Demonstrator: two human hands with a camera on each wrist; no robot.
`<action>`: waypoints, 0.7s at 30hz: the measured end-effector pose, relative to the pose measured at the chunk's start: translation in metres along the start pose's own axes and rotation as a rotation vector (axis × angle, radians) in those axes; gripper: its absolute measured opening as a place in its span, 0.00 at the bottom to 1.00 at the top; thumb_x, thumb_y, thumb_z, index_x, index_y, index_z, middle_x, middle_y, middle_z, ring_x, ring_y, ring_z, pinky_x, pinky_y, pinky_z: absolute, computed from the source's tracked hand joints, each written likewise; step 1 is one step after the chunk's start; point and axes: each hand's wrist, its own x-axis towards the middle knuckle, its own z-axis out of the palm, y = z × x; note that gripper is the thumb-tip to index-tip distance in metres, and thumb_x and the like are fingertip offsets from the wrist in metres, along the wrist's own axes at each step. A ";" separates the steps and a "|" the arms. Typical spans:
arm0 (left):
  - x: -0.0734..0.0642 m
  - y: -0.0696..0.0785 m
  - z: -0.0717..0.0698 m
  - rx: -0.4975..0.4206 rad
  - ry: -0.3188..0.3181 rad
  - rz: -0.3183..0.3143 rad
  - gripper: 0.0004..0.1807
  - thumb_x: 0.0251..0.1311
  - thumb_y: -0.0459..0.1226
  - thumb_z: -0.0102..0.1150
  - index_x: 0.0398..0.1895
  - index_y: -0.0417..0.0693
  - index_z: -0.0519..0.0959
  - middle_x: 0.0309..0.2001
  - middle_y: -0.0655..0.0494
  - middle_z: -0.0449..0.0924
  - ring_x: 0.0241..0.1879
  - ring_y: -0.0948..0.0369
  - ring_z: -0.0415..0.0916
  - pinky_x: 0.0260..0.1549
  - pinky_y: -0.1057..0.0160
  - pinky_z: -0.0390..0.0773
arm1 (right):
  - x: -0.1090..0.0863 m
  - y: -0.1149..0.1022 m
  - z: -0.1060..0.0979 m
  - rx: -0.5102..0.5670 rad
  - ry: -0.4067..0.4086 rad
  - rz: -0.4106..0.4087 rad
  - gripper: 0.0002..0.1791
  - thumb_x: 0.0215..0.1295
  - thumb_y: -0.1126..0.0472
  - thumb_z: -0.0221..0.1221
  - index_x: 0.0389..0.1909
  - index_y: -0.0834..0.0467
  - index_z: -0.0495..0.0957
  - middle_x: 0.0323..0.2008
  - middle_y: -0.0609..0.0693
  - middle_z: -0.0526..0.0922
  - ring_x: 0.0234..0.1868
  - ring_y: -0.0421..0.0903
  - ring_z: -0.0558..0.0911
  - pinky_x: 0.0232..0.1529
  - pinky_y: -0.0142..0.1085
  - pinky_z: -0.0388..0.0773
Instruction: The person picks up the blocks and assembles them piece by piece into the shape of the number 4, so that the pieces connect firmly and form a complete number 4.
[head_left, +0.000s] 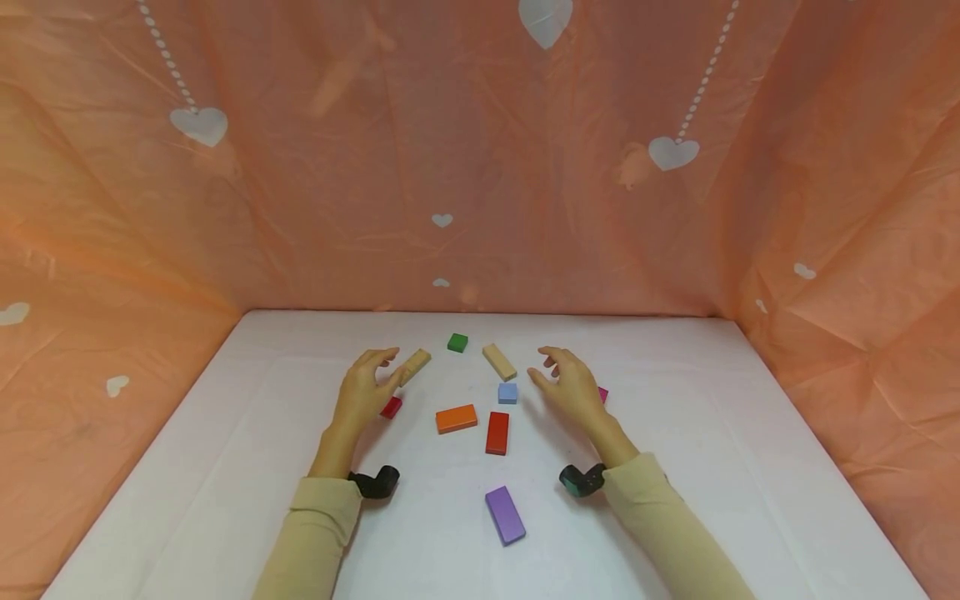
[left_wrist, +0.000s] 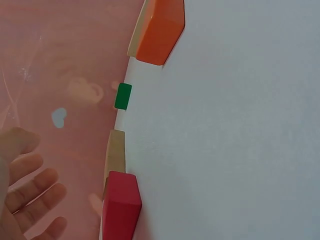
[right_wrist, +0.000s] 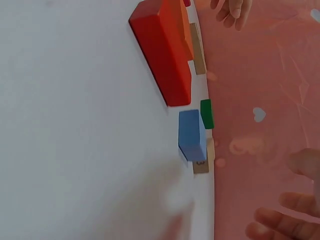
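My left hand hovers over the left side of the white table, fingers loosely bent and holding nothing. Its thumb overlaps the end of a plain wooden block in the head view, and a crimson block lies just below. Opposite, my right hand is also in the air with relaxed, empty fingers. Nearest to it are a light blue block and a second wooden block. A pink block shows partly from behind this hand. Between the hands lie an orange block and a red block.
A small green block sits farther back on the table. Close to the front, a purple block lies between the forearms. An orange curtain with white hearts encloses the table at the back and both sides.
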 end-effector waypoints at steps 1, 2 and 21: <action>0.000 0.000 0.001 -0.010 -0.003 -0.005 0.21 0.59 0.35 0.62 0.55 0.36 0.77 0.51 0.38 0.79 0.49 0.44 0.77 0.50 0.44 0.75 | 0.001 -0.001 0.002 0.011 -0.003 -0.003 0.25 0.62 0.55 0.62 0.57 0.63 0.74 0.42 0.59 0.82 0.41 0.53 0.79 0.44 0.45 0.78; 0.001 -0.001 0.001 -0.019 -0.006 -0.014 0.21 0.59 0.35 0.62 0.55 0.36 0.77 0.51 0.38 0.79 0.49 0.44 0.77 0.49 0.44 0.75 | 0.002 -0.001 0.003 0.020 -0.004 -0.011 0.25 0.62 0.55 0.62 0.57 0.63 0.75 0.41 0.59 0.82 0.40 0.53 0.79 0.43 0.44 0.78; 0.005 -0.010 0.009 -0.108 -0.030 -0.107 0.20 0.58 0.34 0.63 0.53 0.33 0.78 0.49 0.36 0.79 0.49 0.44 0.77 0.48 0.48 0.74 | 0.019 -0.014 0.026 0.166 -0.108 0.011 0.23 0.63 0.58 0.62 0.56 0.64 0.75 0.38 0.59 0.82 0.34 0.48 0.76 0.35 0.30 0.72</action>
